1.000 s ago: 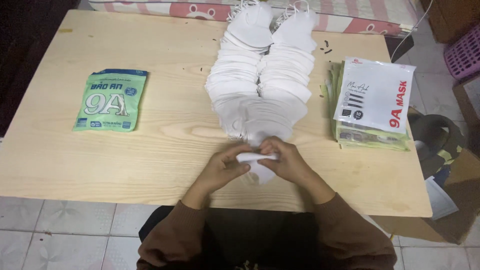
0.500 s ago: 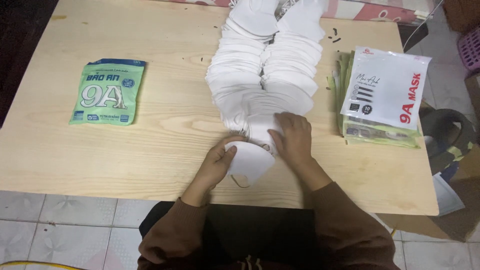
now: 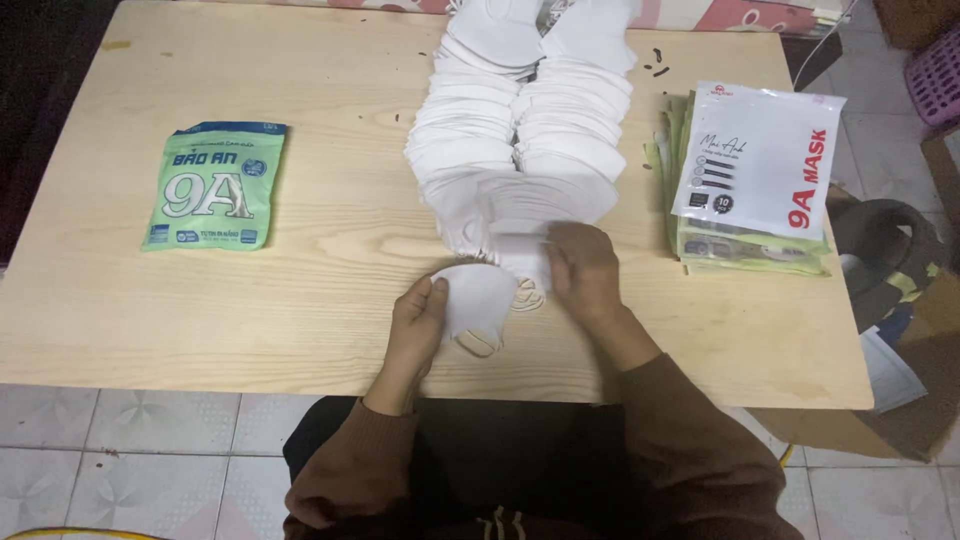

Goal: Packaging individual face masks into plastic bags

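Observation:
Two long overlapping rows of white face masks (image 3: pixel 525 130) run down the middle of a pale wooden table (image 3: pixel 320 300). My left hand (image 3: pixel 418 315) holds a small stack of folded white masks (image 3: pixel 478 300) near the table's front edge. My right hand (image 3: pixel 583 265) rests on the nearest end of the rows, fingers curled on the masks (image 3: pixel 520 255) just right of that stack. Both arms are in brown sleeves.
A green sealed mask packet (image 3: pixel 213 185) lies flat at the left of the table. A pile of packets topped by a white one (image 3: pixel 755 160) sits at the right. Off the table's right edge stand a dark bag (image 3: pixel 890 265) and a pink basket (image 3: pixel 935 70).
My hands have come apart: the left now holds a folded stack drawn toward the front edge, and the right has moved up onto the end of the mask rows.

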